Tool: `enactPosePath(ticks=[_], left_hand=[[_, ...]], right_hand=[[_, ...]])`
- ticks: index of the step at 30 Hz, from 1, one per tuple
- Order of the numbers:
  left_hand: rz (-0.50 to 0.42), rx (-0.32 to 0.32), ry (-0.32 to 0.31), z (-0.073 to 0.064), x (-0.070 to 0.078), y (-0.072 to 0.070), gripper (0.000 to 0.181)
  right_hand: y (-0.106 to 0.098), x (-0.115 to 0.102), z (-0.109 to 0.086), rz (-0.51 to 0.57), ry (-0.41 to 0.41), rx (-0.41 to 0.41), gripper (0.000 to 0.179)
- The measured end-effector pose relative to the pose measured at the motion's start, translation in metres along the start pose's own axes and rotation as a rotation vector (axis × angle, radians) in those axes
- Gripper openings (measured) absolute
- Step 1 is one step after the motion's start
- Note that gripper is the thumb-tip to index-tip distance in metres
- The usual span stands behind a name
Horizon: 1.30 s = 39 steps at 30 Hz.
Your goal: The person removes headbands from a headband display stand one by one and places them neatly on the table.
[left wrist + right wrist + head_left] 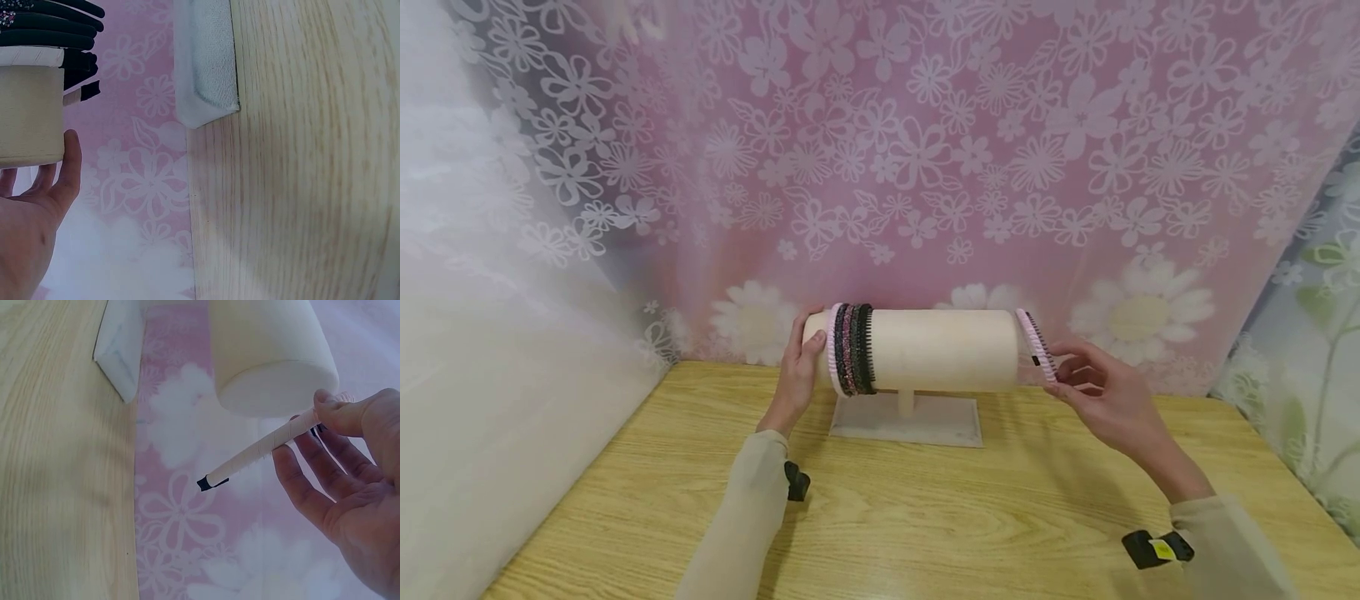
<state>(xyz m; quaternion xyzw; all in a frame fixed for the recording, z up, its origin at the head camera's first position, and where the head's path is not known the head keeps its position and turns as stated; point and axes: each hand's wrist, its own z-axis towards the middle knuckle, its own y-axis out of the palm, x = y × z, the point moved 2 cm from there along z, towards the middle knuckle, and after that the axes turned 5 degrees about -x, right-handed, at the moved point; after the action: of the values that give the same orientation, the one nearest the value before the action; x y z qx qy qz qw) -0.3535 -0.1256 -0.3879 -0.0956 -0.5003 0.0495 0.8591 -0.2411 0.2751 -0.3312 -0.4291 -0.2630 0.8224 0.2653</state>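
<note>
A cream padded roll (943, 350) lies level on a stand with a flat grey base (861, 423). My left hand (797, 375) grips the roll's left end, with the thumb in front. Beside that hand several headbands sit round the roll: a pale pink one (833, 354) outermost, then dark ones (863, 350), some sparkly. Off the roll's right end, my right hand (1112, 404) pinches another pink headband (1034, 337) between thumb and fingers. In the right wrist view this headband (256, 450) is seen edge-on, its black tip (204, 483) just below the roll's end face (278, 390).
The stand stands on a light wood-grain table (887, 517). Behind it hangs a pink curtain (880, 167) with white flowers, close to the roll. Pale sheeting (512, 333) borders the left side, and a floral cloth (1315, 333) the right.
</note>
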Motion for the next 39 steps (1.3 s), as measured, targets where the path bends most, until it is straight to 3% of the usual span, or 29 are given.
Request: enactPosePath(ticks=[12, 28, 39], left_hand=[[0.013, -0.008, -0.003, 0.0, 0.001, -0.001, 0.047], [0.004, -0.013, 0.002, 0.0, 0.002, 0.0, 0.045], [-0.007, -0.028, -0.035, -0.002, 0.009, -0.002, 0.047]], right_hand=[[-0.008, 0.017, -0.016, -0.068, 0.009, 0.007, 0.045], [-0.021, 0.041, -0.043, -0.143, 0.083, 0.008, 0.042], [-0.026, 0.062, -0.058, -0.199, 0.105, 0.027, 0.038]])
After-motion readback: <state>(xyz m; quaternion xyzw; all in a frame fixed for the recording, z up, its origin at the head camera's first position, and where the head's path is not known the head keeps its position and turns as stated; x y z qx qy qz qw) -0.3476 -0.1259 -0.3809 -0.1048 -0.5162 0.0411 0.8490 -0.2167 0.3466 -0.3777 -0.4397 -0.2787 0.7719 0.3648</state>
